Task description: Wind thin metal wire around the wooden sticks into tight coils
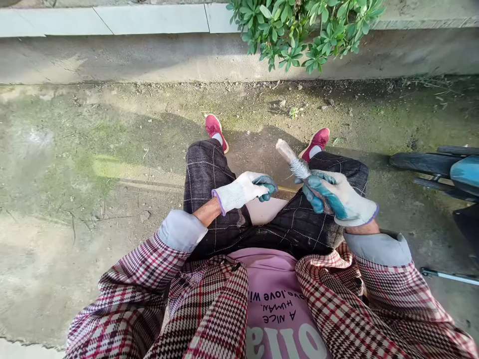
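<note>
Sitting with knees apart, apparently, and looking straight down at both hands around the middle of the frame. So the right hand (333, 194), right of center, wears a white knit glove with a teal-coated palm and purple cuff edging, and its fingers are wrapped snugly around a pale brown, wooden-looking stick (286, 150) bound with silvery wire (300, 168). That stick slants toward the upper left, its bare, blunt end sticking out past the wire and near the burgundy right shoe (317, 140).

Left hand (258, 187) is just left of center in a matching glove, well apart from the stick. Fingers are curled inward, but honestly can't tell how tightly they're closed or whether they're pinching anything.

Both forearms come up from the bottom corners in a red, black and cream checked jacket (130, 279) with gray turned-back cuffs. Below the hands are black trousers with a white grid pattern (209, 169), and a leafy green shrub (299, 32) hangs over at upper right.
</note>
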Demonstrator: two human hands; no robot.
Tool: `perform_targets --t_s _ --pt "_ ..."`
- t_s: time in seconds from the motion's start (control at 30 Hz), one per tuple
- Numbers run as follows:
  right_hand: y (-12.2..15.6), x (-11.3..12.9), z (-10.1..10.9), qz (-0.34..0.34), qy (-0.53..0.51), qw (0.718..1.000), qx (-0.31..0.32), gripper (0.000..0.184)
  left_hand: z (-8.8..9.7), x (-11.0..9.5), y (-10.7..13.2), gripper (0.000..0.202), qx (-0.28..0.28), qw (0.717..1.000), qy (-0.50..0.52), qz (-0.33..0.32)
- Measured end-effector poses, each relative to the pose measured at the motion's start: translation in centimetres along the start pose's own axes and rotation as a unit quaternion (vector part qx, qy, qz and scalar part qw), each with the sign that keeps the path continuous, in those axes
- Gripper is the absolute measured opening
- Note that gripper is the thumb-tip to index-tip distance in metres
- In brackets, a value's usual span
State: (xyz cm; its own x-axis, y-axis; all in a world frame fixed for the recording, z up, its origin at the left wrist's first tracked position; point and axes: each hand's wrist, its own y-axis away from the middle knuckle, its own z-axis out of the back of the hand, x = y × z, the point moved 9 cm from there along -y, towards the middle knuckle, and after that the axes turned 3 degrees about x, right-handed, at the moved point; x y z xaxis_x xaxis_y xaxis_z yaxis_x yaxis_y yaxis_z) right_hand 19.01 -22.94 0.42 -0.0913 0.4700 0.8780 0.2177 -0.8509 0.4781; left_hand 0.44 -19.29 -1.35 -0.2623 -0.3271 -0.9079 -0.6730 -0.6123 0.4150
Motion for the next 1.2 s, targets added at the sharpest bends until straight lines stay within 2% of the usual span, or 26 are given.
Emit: perform_targets --t_s 0.07,0.17,0.23,0.3,0.37,0.47,0.57,0.63,0.7,0.83,0.93,1.0,1.07,1.2 --pt "0.3 0.4 -1.1 0.014 -0.02 0.998 0.052 0.044 -0.1 0.4 -0.4 0.012 0.012 1.0 -0.026 -0.011" --pt "0.7 0.1 -3.0 -0.011 0.011 0.988 0.155 0.05 0.8 1.3 -0.9 0.014 -0.013 0.997 -0.081 -0.006" --pt "0.9 -0.6 -4.4 -0.034 0.068 0.968 0.238 0.05 1.6 1.6 -1.0 0.014 -0.035 0.994 -0.104 -0.002" --pt "0.8 -1.4 -5.2 -0.034 0.153 0.946 0.283 0.047 2.1 1.5 -0.9 0.016 -0.045 0.992 -0.119 -0.003" --pt "0.1 -2.2 -5.1 -0.022 0.258 0.929 0.265 0.04 2.5 1.1 -0.7 0.02 -0.055 0.989 -0.14 -0.005" --pt "-1.3 -3.1 -3.7 -0.02 0.425 0.889 0.167 0.028 2.6 0.7 -0.5 0.022 -0.065 0.982 -0.179 0.003" --pt "-2.1 -2.9 -2.1 -0.017 0.501 0.862 0.077 0.025 1.9 0.8 -0.3 0.017 -0.053 0.981 -0.188 0.009" --pt "-2.4 -2.2 -1.0 -0.008 0.489 0.872 0.026 0.025 1.2 0.7 -0.2 0.016 -0.037 0.987 -0.158 0.008" --pt "-2.3 -1.6 -0.2 -0.001 0.433 0.901 -0.018 0.025 0.6 0.6 -0.1 0.023 -0.018 0.994 -0.111 0.007" --pt "-1.6 -1.5 0.0 -0.031 0.186 0.981 -0.039 0.038 0.2 0.3 -0.3 0.027 0.006 0.999 -0.044 -0.01" --pt "-0.8 -0.9 -0.5 -0.033 0.012 0.999 -0.029 0.042 0.3 0.6 -0.6 0.02 0.015 0.998 -0.045 -0.032" --pt "-0.2 -0.2 -0.7 -0.018 -0.057 0.998 -0.007 0.042 0.3 1.3 -0.8 0.019 0.018 0.997 -0.06 -0.036" --pt "0.4 0.4 -0.9 -0.01 -0.074 0.997 0.032 0.042 0.7 2.0 -1.1 0.019 0.008 0.997 -0.078 -0.025" --pt "1.1 0.1 -2.9 -0.041 0.03 0.982 0.184 0.047 2.0 2.8 -1.7 0.016 -0.046 0.996 -0.074 -0.008"
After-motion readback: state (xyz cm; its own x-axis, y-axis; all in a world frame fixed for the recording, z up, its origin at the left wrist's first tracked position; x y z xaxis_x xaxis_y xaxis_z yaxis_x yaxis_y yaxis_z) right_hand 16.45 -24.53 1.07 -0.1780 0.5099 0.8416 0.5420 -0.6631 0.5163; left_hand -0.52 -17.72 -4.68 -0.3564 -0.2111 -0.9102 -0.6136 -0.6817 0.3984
